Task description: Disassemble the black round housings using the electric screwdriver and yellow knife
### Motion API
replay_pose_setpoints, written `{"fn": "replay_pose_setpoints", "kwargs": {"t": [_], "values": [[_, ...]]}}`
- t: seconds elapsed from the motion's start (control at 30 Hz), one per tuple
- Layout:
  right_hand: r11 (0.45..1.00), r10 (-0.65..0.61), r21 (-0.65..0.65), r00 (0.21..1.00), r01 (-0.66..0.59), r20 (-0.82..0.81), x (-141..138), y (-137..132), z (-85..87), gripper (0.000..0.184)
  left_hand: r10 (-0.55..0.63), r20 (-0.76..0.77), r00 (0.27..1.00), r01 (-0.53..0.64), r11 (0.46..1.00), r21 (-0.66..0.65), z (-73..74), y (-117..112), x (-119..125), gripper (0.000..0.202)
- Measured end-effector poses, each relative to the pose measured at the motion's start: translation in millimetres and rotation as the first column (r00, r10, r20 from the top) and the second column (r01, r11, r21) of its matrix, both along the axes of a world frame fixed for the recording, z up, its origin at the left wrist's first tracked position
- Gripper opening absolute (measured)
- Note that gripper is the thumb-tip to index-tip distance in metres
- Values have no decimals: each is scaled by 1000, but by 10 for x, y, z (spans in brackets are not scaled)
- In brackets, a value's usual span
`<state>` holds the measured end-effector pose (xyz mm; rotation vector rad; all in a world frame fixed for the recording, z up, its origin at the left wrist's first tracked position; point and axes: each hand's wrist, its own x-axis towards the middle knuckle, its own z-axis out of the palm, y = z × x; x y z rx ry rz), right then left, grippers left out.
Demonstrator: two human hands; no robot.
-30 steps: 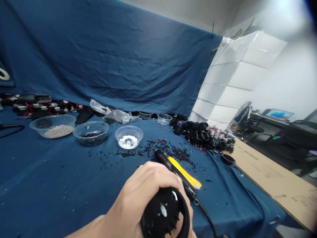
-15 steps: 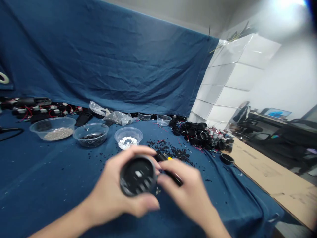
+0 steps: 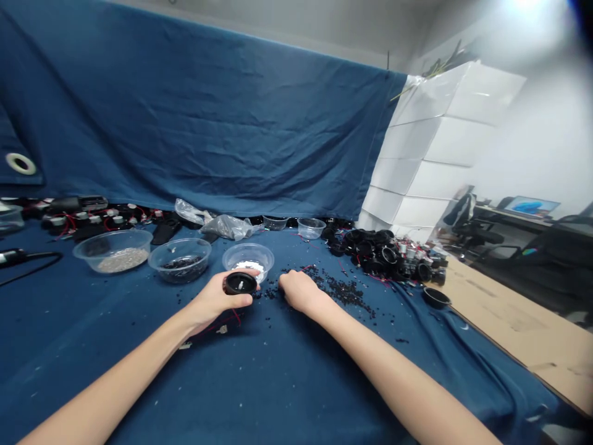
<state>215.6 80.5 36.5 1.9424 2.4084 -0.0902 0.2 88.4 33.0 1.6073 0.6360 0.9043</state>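
Observation:
My left hand [image 3: 214, 301] is shut around a round black plastic cap [image 3: 239, 283], its dark open end facing up. It sits just in front of a clear bowl of white pieces [image 3: 248, 254]. My right hand [image 3: 301, 292] rests fingers-down among scattered black granules [image 3: 343, 292] on the blue cloth [image 3: 278, 383]. Its fingers are bunched, and I cannot see whether they hold anything. The black pen-shaped tool and yellow handle do not show; my right hand and forearm may cover them.
Two more clear bowls [image 3: 112, 250] [image 3: 180, 259] hold grey and dark granules. Plastic bags [image 3: 227, 227] lie behind them. A heap of black parts with red wires [image 3: 384, 254] stands to the right, near a cardboard surface [image 3: 514, 327]. A blue sheet hangs behind.
The black cap has gone from between both hands to my left hand alone, lower and farther out. My right hand has dropped onto the granules. The black tool and yellow handle have gone from sight.

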Motion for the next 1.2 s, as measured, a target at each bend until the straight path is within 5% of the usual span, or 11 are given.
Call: {"fn": "replay_pose_setpoints", "kwargs": {"t": [0.23,0.43,0.63,1.2], "values": [[1000,-5,-25,999,6,36,-7,54,-79,31,12,-72,997,-11,1000,15,-68,32,39,59],[990,-109,81,990,116,-93,207,248,24,32,65,-76,995,-59,995,79,-86,23,46,56],[981,-183,18,950,193,-252,508,400,-76,30,101,-85,991,-88,985,148,-122,52,53,52],[959,-267,-111,701,260,-661,621,587,-442,34,139,-126,982,-111,972,209,-207,97,71,50]]}}
